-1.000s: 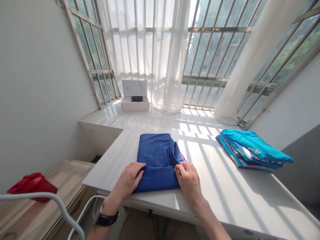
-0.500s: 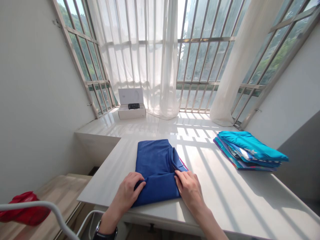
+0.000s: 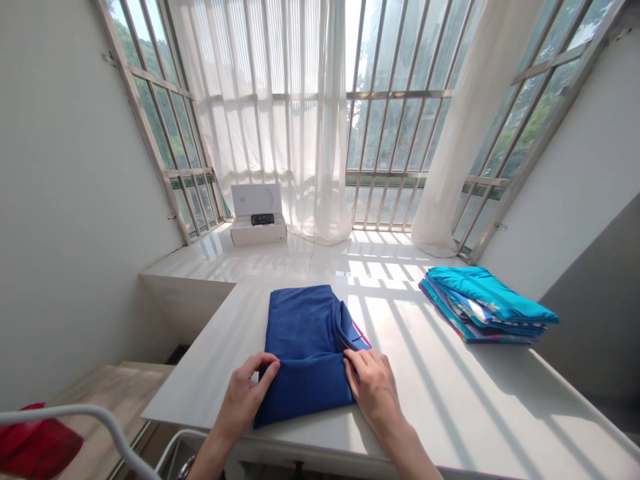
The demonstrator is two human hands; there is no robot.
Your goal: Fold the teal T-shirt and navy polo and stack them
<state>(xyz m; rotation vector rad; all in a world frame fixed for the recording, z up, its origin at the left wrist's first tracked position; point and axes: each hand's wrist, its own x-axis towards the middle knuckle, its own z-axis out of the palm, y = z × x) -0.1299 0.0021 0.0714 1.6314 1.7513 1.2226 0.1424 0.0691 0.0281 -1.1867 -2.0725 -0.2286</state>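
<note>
A navy blue shirt [image 3: 305, 387] lies partly folded on the white table, its near part turned over in a flap. A collar with red and white trim shows at its right side. My left hand [image 3: 243, 393] pinches the flap's left end between thumb and fingers. At the opposite end, my right hand [image 3: 374, 383] is closed on the flap's edge, just below the collar, with the fingertips bent over the cloth.
A stack of folded clothes [image 3: 487, 307], bright turquoise on top, sits at the table's right. An open white box [image 3: 259, 233] with a black device stands by the curtained window. At lower left are a red cloth [image 3: 37, 443] and a curved white rail [image 3: 100, 413].
My left hand has slid slightly outward along the flap, and the left end of the fold looks straighter. My right hand keeps its place at the collar. The camera view has shifted slightly.
</note>
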